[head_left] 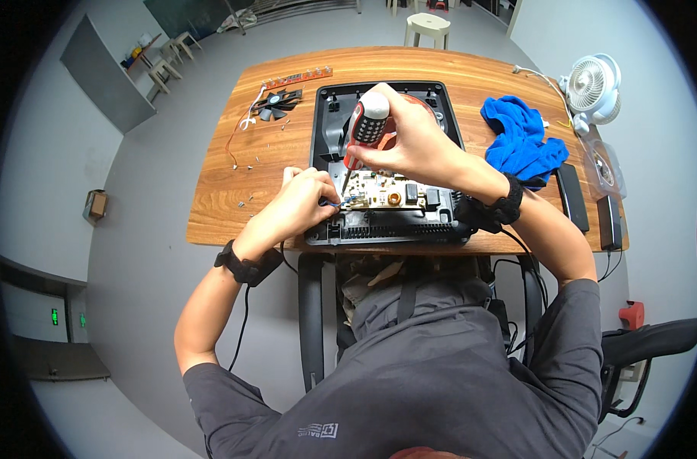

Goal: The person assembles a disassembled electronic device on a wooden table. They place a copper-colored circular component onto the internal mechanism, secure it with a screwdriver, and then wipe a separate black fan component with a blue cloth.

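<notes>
Circuit board [375,188] lies inside the open black housing [379,223], along the side nearest us, with its components facing up. Our right hand [417,141] is wrapped round the red, white and black screwdriver [367,122], whose shaft slants down to the board's left end. Our left hand [310,195] is curled at that same end, fingers bent beside a thin blue wire [331,203]; we cannot tell whether they pinch it or merely rest against it. We judge the step in hand to be working a fastener there, though the tip's contact is too small to make out. The next move seems to call for an upright, steady driver, with the wire kept clear of the tip.

Beyond the housing, the wooden tabletop [218,206] carries a black bladed fan [277,107], an orange-red strip [302,76] and scattered screws on our left. To our right lie a crumpled blue cloth [516,138], a white desk fan [591,84] and a black adapter [610,222]. Farther off, a pale stool [428,27] stands on the grey floor, and a cardboard box [96,205] sits by the left wall.
</notes>
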